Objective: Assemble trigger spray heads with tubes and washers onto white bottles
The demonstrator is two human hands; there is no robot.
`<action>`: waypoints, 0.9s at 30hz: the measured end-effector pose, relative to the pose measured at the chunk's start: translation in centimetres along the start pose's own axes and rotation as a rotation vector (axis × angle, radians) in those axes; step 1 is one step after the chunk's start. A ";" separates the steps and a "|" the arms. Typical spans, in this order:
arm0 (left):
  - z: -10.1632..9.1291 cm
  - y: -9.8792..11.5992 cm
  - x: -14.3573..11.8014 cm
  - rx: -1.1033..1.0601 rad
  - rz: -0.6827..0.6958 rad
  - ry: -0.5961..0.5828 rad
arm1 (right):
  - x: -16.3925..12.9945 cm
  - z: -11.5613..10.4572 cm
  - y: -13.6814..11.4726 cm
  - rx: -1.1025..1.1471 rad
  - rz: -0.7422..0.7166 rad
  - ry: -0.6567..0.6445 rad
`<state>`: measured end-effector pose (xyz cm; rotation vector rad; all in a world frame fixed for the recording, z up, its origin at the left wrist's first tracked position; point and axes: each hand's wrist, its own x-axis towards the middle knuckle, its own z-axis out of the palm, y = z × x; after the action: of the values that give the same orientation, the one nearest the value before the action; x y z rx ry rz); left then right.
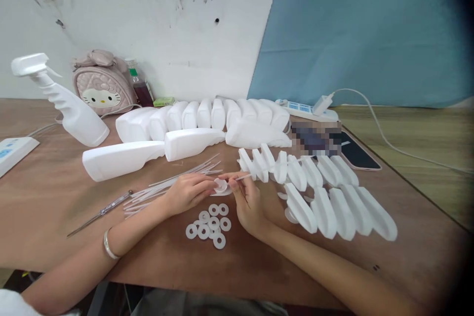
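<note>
Near the middle of the table, my left hand (190,191) is closed around a small white trigger spray head (221,186), its round collar facing me. Close beside it, my right hand (249,202) pinches a thin white tube (242,177) that slants off to the right. The fingers of both hands nearly meet, and they hide part of the spray head. Below the hands lies a loose cluster of flat white ring washers (214,223). More thin white tubes (159,188) lie in a pile behind and beside my left wrist.
Several white trigger spray heads (344,212) lie in two rows at right. White bottles (124,158) lie across the back; one spray bottle (74,108) leans at left. A slim metal tool (101,212), a pink bag (103,81), a power strip (311,111) and a phone (361,150) are around.
</note>
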<state>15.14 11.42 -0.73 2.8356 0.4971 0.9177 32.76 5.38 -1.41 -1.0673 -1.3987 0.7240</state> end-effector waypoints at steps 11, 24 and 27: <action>0.1 0.5 -0.4 -0.034 -0.004 -0.015 | 0.0 0.4 -0.3 -0.170 -0.089 -0.010; 0.1 0.6 -0.7 -0.064 -0.021 -0.044 | 0.4 0.1 -0.4 -0.301 -0.171 -0.084; 0.2 0.5 -0.7 -0.085 -0.021 -0.047 | 0.8 -0.1 -1.0 -0.358 -0.191 -0.111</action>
<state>14.84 10.74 -1.14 2.7634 0.4692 0.8461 32.77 5.72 -0.14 -1.1590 -1.7438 0.4065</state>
